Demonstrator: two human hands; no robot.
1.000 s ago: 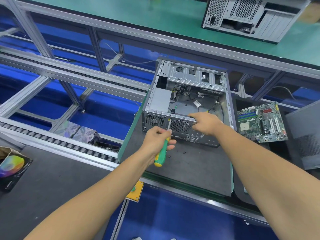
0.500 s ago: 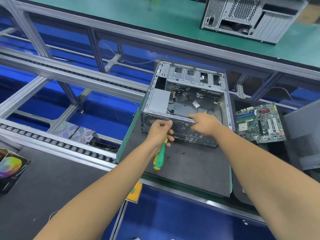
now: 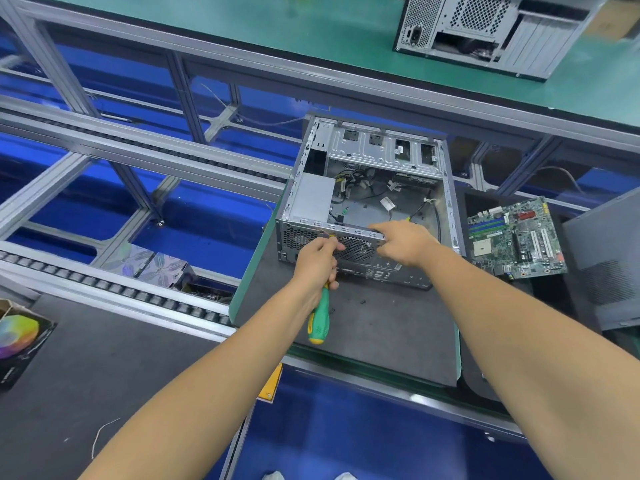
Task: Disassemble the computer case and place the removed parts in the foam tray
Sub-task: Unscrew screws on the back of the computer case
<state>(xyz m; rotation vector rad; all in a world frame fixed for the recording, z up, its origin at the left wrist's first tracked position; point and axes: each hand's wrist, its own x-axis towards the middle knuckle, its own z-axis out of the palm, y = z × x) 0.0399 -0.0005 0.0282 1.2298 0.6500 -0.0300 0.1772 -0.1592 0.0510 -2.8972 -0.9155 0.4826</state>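
Nearest, two bare forearms reaching up toward the computer case [image 3: 367, 202], open side up on the dark grey mat [image 3: 374, 327]. Left hand [image 3: 317, 259] wrapped around the green and yellow screwdriver [image 3: 319, 318], handle hanging below the fist toward the viewer, tip hidden at the rear panel of the case, just left of the round fan grille [image 3: 356, 245]. Right hand [image 3: 403, 242] resting on the top edge of the same rear panel, fingers curled over the rim, steadying the case; how firm the hold is, impossible to tell.

Step in hand, probably: undoing a screw on the rear panel, near the power supply [image 3: 313, 199] sitting in the left corner of the case. Next move, probably: keeping the tip straight in the screw head, turning it out, catching the screw before a fall onto the mat.

Counted: one screwdriver; one open case on the mat; a few small dark bits, maybe screws, on the mat just in front of the case, too small to count surely. Right of the case, one motherboard [image 3: 516, 237] already out, lying flat on a dark surface, perhaps the foam tray. Beyond the case, one second case [image 3: 485, 32] on the green bench.
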